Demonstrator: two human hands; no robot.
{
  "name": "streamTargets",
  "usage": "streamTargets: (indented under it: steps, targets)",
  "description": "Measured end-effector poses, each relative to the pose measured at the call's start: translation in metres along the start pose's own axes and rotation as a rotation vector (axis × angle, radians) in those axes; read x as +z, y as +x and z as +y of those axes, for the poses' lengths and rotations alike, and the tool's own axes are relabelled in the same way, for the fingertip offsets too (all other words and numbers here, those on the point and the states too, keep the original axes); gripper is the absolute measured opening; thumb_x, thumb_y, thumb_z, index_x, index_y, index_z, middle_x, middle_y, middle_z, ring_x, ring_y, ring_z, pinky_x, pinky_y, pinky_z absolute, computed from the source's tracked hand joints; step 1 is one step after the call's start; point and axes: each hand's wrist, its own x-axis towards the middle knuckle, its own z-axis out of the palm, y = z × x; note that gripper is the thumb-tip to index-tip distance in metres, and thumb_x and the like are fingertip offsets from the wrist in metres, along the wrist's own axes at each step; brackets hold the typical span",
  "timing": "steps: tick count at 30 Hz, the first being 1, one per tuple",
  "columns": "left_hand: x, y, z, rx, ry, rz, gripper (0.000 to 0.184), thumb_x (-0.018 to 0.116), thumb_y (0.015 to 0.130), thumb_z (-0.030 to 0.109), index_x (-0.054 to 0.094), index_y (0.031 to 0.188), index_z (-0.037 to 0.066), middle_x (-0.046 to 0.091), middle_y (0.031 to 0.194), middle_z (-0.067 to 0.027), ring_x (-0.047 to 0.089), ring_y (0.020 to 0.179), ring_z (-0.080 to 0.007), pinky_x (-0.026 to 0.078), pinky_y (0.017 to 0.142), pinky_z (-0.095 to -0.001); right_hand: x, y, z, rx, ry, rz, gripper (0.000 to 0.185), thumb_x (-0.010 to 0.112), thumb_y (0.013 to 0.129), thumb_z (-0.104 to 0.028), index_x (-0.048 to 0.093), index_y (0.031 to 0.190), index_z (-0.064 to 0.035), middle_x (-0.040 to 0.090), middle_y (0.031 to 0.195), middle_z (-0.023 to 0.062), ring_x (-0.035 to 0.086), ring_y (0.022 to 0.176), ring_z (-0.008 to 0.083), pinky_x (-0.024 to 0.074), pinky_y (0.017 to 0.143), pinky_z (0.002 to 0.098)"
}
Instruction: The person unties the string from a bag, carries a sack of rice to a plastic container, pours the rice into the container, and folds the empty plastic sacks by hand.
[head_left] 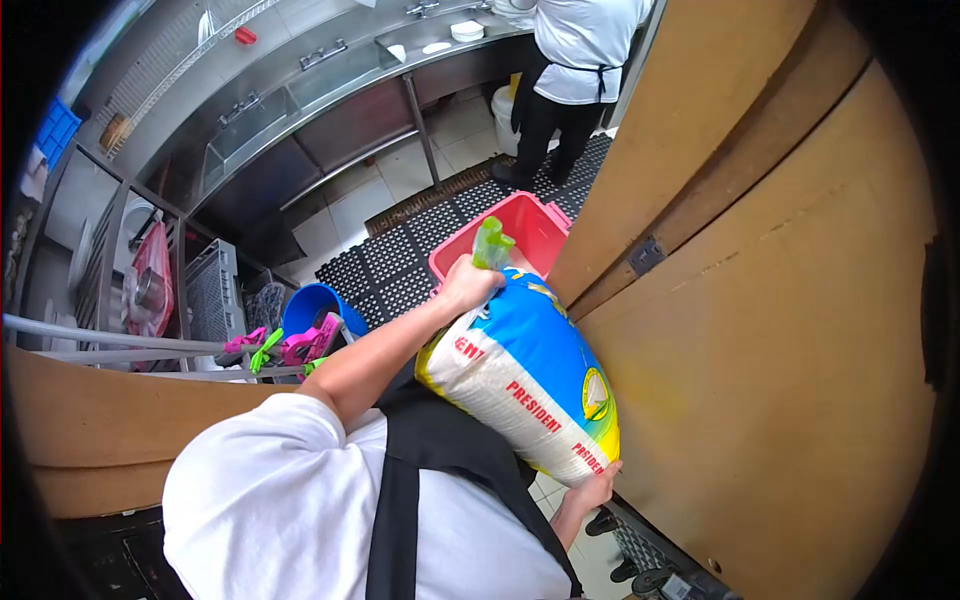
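Observation:
Against my front I hold a large, full sack (540, 385), white, blue and yellow with red "PRESIDENT" lettering. It lies tilted, and its contents are hidden. My left hand (472, 286) is closed round its gathered neck, just below a bunch of green plastic (491, 243). At the opposite, lower end, my right hand (594, 487) grips the bottom corner, with some fingers hidden. Right beyond the neck stands a pink bin (536, 232), uncovered, its inside partly blocked by the sack.
A tall wooden panel (770, 290) rises close on my right. Left are a blue bucket (320, 305), pink-and-green mop handles (290, 350) and a metal rack (130, 190). A co-worker (580, 75) stands by steel sinks (340, 90). Black rubber mats (400, 265) cover the floor.

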Motion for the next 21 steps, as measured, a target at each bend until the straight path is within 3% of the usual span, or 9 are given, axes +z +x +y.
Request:
streamTargets:
  steps: [5, 9, 11, 13, 15, 17, 18, 21]
  targets:
    - [0.012, 0.033, -0.027, -0.027, 0.047, -0.062, 0.036, 0.072, 0.071, 0.027, 0.072, 0.089, -0.004, 0.072, 0.082, -0.0176, 0.071, 0.078, -0.0282, 0.053, 0.076, -0.0404, 0.001, -0.018, 0.023, -0.009, 0.052, 0.047, 0.054, 0.057, 0.101, -0.04, 0.062, 0.116, 0.0119, 0.068, 0.111, 0.0197, 0.069, 0.091, 0.0279, 0.0584, 0.08, 0.0413]
    - [0.032, 0.083, -0.039, -0.078, 0.053, -0.22, 0.036, 0.072, 0.072, 0.026, 0.072, 0.091, -0.004, 0.073, 0.086, -0.0175, 0.071, 0.084, -0.0286, 0.053, 0.079, -0.0392, 0.021, -0.044, 0.01, -0.012, 0.001, 0.2, 0.059, 0.056, 0.101, -0.043, 0.062, 0.114, 0.0137, 0.067, 0.111, 0.021, 0.069, 0.091, 0.0293, 0.0578, 0.082, 0.0426]
    - [0.052, 0.12, -0.063, -0.182, 0.117, -0.331, 0.034, 0.072, 0.072, 0.026, 0.072, 0.092, -0.003, 0.073, 0.088, -0.015, 0.07, 0.084, -0.025, 0.052, 0.08, -0.038, 0.037, -0.067, 0.002, -0.091, -0.173, 0.308, 0.061, 0.057, 0.1, -0.046, 0.063, 0.112, 0.0145, 0.067, 0.111, 0.0222, 0.067, 0.092, 0.0309, 0.0565, 0.084, 0.044]
    - [0.062, 0.142, -0.051, -0.165, 0.096, -0.331, 0.036, 0.073, 0.072, 0.027, 0.072, 0.092, -0.003, 0.073, 0.09, -0.0168, 0.07, 0.081, -0.0265, 0.053, 0.077, -0.0375, 0.056, -0.08, 0.007, -0.1, -0.111, 0.409, 0.063, 0.058, 0.099, -0.047, 0.063, 0.111, 0.0144, 0.067, 0.11, 0.0228, 0.067, 0.091, 0.031, 0.0565, 0.083, 0.0438]
    - [0.078, 0.188, -0.058, -0.208, 0.08, -0.473, 0.038, 0.074, 0.069, 0.028, 0.072, 0.09, -0.004, 0.072, 0.082, -0.0176, 0.071, 0.084, -0.029, 0.053, 0.08, -0.0409, 0.082, -0.107, 0.01, -0.07, -0.247, 0.523, 0.063, 0.058, 0.099, -0.048, 0.064, 0.112, 0.014, 0.067, 0.11, 0.0231, 0.068, 0.091, 0.0313, 0.0565, 0.083, 0.044]
    - [0.089, 0.217, -0.04, -0.336, 0.123, -0.544, 0.04, 0.075, 0.068, 0.028, 0.072, 0.088, -0.005, 0.071, 0.084, -0.0203, 0.071, 0.087, -0.0287, 0.053, 0.082, -0.0418, 0.103, -0.136, -0.01, -0.029, -0.391, 0.626, 0.063, 0.058, 0.099, -0.048, 0.064, 0.112, 0.0136, 0.068, 0.109, 0.0233, 0.068, 0.091, 0.0316, 0.0565, 0.083, 0.0442]
    - [0.112, 0.236, -0.054, -0.37, 0.145, -0.621, 0.045, 0.076, 0.067, 0.031, 0.072, 0.091, -0.006, 0.071, 0.093, -0.0245, 0.071, 0.094, -0.0293, 0.053, 0.085, -0.0414, 0.119, -0.146, -0.016, 0.021, -0.324, 0.675, 0.064, 0.058, 0.099, -0.049, 0.064, 0.112, 0.0136, 0.068, 0.108, 0.0235, 0.068, 0.09, 0.0316, 0.0566, 0.082, 0.0441]
    - [0.175, 0.257, -0.061, -0.251, 0.342, -0.609, 0.051, 0.078, 0.066, 0.033, 0.072, 0.095, -0.008, 0.071, 0.099, -0.0262, 0.071, 0.096, -0.0311, 0.054, 0.086, -0.04, 0.149, -0.158, -0.056, 0.15, -0.217, 0.811, 0.063, 0.058, 0.099, -0.048, 0.063, 0.108, 0.0145, 0.069, 0.103, 0.024, 0.068, 0.087, 0.0322, 0.0572, 0.078, 0.0437]
